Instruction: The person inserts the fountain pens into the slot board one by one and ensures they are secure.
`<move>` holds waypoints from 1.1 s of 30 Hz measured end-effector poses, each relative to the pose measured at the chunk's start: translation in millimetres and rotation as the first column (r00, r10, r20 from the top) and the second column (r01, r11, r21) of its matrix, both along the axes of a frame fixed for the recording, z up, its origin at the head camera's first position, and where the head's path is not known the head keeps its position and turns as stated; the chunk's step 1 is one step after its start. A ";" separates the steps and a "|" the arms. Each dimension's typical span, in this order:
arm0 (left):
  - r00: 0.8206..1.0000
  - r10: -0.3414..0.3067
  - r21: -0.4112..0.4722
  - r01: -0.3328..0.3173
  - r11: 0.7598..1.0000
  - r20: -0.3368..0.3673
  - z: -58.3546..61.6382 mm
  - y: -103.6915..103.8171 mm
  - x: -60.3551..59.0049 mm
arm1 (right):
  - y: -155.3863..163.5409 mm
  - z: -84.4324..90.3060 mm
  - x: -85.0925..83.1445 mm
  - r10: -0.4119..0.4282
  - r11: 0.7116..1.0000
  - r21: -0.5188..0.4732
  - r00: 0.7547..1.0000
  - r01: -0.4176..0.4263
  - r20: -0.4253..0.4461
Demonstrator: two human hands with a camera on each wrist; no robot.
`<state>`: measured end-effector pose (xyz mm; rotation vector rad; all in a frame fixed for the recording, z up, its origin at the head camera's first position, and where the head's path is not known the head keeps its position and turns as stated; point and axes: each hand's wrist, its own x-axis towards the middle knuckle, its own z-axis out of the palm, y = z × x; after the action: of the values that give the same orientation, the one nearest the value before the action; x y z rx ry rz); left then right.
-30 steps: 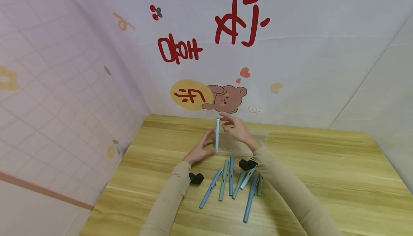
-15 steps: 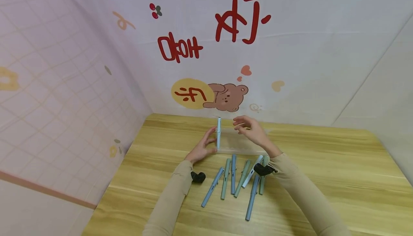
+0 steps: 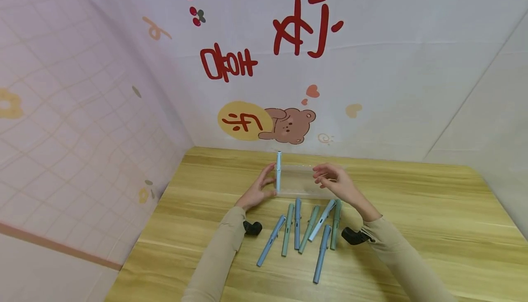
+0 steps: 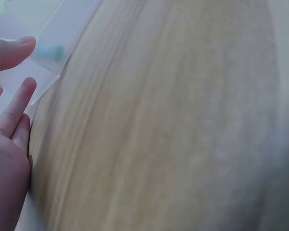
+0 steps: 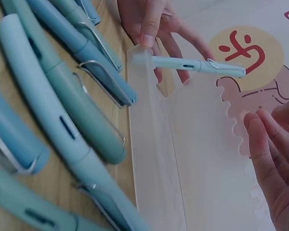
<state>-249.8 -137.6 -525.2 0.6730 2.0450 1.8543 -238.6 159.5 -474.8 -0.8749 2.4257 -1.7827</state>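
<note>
A clear plastic pen stand (image 3: pixel 303 185) sits on the wooden table (image 3: pixel 412 228). One pale blue pen (image 3: pixel 278 171) stands upright at its left end. My left hand (image 3: pixel 259 191) steadies that end with straight fingers, fingertips against the plastic. In the right wrist view the left hand (image 5: pixel 151 19) has one fingertip on the stand's (image 5: pixel 154 144) top corner by the pen (image 5: pixel 197 65). My right hand (image 3: pixel 333 181) hovers over the stand's right part, fingers loosely curled and holding nothing. The left wrist view shows the fingers (image 4: pixel 12 120) beside the clear stand (image 4: pixel 48 53).
Several blue and green pens (image 3: pixel 297 228) lie side by side on the table in front of the stand, seen close up as pens (image 5: pixel 62 96) in the right wrist view. A decorated backdrop (image 3: pixel 288 86) rises right behind the table.
My right hand has let go of the upright pen's top and moved right and a little toward me. The pen stays standing and the left hand has kept its place.
</note>
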 end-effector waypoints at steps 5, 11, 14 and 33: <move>1.000 0.014 -0.002 -0.014 1.000 0.004 0.2 0.3 0.8 | 14.6 -9.2 2.8 -0.013 1.000 -0.002 1.000 0.013 0.018; 1.000 0.022 0.008 -0.022 1.000 0.004 0.1 1.1 1.3 | 31.2 -13.6 9.8 -0.018 1.000 0.026 1.000 0.018 0.003; 1.000 0.013 0.004 -0.013 1.000 0.008 0.7 1.2 1.2 | 40.7 -17.1 14.0 -0.020 0.999 0.044 1.000 0.019 0.007; 1.000 0.024 0.015 -0.024 1.000 -0.006 -1.0 2.7 6.7 | 77.9 -41.0 41.5 -0.105 0.985 0.130 0.993 0.112 -0.058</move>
<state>-243.1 -134.9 -526.2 0.6613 2.0542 1.8845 -197.0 237.4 -515.8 -0.8011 2.6368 -1.6246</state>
